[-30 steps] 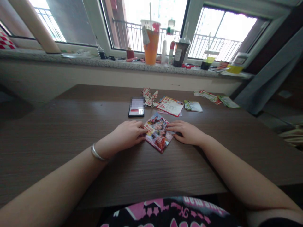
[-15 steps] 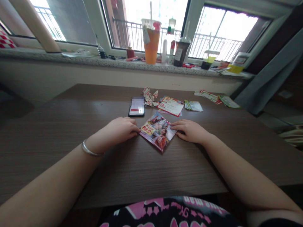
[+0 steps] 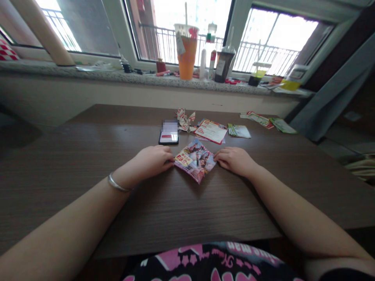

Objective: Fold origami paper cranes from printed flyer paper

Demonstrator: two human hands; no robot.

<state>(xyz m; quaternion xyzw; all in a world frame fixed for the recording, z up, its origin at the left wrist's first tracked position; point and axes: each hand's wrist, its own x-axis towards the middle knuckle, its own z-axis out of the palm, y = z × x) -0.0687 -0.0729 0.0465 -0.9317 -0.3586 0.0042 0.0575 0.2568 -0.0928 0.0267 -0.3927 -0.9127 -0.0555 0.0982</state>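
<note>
In the head view a colourful printed paper [image 3: 197, 160], folded into a diamond shape with creased layers, is on the brown table in front of me. My left hand [image 3: 158, 160], below a silver bangle [image 3: 118, 183], pinches its left corner. At the opposite corner, my right hand [image 3: 233, 159] is closed with thumb and fingertips on the paper's edge. The near corner points towards me and appears slightly raised. Just beyond the paper lies a phone [image 3: 169, 132] with its screen lit.
Folded striped paper figures [image 3: 185, 120] stand behind the phone. Printed cards [image 3: 211, 131], a small stack of green-white papers [image 3: 239, 130] and more paper strips [image 3: 259, 119] lie to the right. On the windowsill [image 3: 96, 71] stand an orange drink cup [image 3: 186, 52], a dark cup [image 3: 224, 65] and bottles.
The paper has drawn in a little: its near corner has moved away from me and its surface looks more bent. My right fingers have curled in, and my left hand has shifted slightly right.
</note>
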